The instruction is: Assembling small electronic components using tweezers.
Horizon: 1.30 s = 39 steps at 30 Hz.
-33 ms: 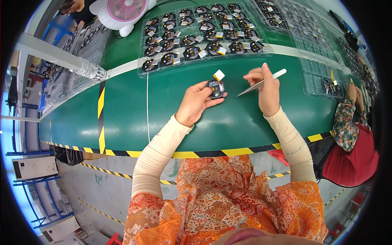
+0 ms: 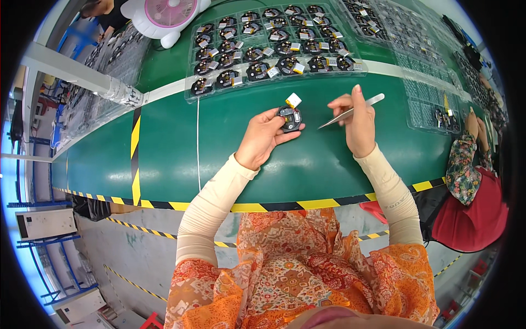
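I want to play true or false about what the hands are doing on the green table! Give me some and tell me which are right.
1. The left hand holds a small round black part with a yellow tab. True.
2. The right hand holds a pair of scissors. False: it holds metal tweezers.
3. The tweezers' tip is clamped on the round black part. False: the tip stops just short of it, pointing at it.
4. A clear tray full of similar round parts lies on the green table beyond the hands. True.
5. A pink and white fan stands at the far edge of the table. True.
6. The table's near edge has red and white stripes. False: they are yellow and black.
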Motion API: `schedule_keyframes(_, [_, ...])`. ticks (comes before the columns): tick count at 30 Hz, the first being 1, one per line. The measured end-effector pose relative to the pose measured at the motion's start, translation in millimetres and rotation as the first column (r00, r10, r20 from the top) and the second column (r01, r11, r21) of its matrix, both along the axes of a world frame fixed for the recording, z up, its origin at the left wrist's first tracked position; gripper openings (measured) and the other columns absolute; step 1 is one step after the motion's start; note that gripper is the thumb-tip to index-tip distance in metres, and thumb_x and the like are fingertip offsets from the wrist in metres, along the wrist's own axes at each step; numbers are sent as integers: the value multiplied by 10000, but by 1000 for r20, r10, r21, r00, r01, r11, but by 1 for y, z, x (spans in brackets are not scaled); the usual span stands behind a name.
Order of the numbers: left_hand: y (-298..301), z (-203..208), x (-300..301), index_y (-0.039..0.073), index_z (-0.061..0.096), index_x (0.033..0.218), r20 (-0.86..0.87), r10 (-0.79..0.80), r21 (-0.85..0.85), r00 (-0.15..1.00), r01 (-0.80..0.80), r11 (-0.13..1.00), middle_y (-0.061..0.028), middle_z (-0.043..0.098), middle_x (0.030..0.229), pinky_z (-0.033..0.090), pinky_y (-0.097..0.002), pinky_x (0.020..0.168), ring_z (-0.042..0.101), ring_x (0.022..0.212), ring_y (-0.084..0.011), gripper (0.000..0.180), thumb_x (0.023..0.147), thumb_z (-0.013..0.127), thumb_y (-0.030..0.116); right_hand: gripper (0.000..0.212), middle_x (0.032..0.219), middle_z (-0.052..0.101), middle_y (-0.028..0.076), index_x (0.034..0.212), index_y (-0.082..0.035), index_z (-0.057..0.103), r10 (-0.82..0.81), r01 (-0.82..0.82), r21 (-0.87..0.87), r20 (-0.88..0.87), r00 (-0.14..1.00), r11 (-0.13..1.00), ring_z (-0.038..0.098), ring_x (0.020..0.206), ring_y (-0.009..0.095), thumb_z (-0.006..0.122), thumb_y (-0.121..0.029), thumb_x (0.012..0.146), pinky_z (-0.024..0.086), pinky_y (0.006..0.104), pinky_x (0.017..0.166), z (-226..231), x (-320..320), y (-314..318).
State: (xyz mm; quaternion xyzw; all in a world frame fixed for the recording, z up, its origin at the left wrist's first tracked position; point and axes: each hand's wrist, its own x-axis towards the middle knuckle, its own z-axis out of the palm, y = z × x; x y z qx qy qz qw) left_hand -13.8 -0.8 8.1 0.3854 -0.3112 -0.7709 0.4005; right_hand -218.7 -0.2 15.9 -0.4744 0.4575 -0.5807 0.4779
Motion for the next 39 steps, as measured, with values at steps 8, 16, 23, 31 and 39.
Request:
schedule_keyframes(8, [0, 0, 1, -79, 489, 1108, -22, 23, -9, 999, -23, 1000, -138, 588, 994, 549, -291, 762, 624, 858, -201, 260, 891, 379, 15, 234, 1001, 576, 170, 995, 78, 560, 324, -353, 69, 261, 909, 933, 617, 851, 235, 492, -126, 900, 512, 316, 791, -5, 18, 10])
schedule_keyframes(16, [1, 0, 0, -79, 509, 1088, -12, 23, -4, 1000, -23, 1000, -125, 591, 981, 558, -277, 749, 621, 832, -173, 250, 892, 393, 25, 240, 988, 596, 170, 1020, 110, 565, 330, -355, 130, 177, 927, 926, 620, 844, 218, 512, -77, 881, 511, 290, 776, -6, 20, 8])
schedule_keyframes(23, [0, -2, 2, -75, 499, 1105, -69, -15, 16, 997, 16, 1000, -132, 588, 992, 551, -291, 770, 623, 848, -181, 254, 896, 399, 29, 241, 1021, 585, 179, 1031, 112, 561, 260, -272, 42, 191, 947, 961, 619, 859, 225, 522, -69, 877, 507, 295, 786, -11, 20, 10])
schedule_keyframes(31, [-1, -6, 4, -76, 491, 1106, -85, 28, 25, 996, -26, 999, -139, 585, 998, 550, -298, 773, 625, 860, -198, 248, 896, 407, 26, 168, 1052, 566, 169, 988, 88, 590, 314, -334, -103, -172, 934, 937, 620, 878, 228, 535, 30, 840, 523, 284, 756, -11, 21, 14])
schedule_keyframes(39, [0, -5, 4, -77, 491, 1104, -103, 34, 10, 994, -33, 999, -136, 587, 994, 551, -301, 769, 625, 863, -200, 242, 901, 419, 34, 188, 1055, 563, 164, 992, 69, 597, 270, -376, -222, -393, 879, 900, 602, 914, 214, 556, 57, 809, 516, 284, 799, -14, 20, 12])
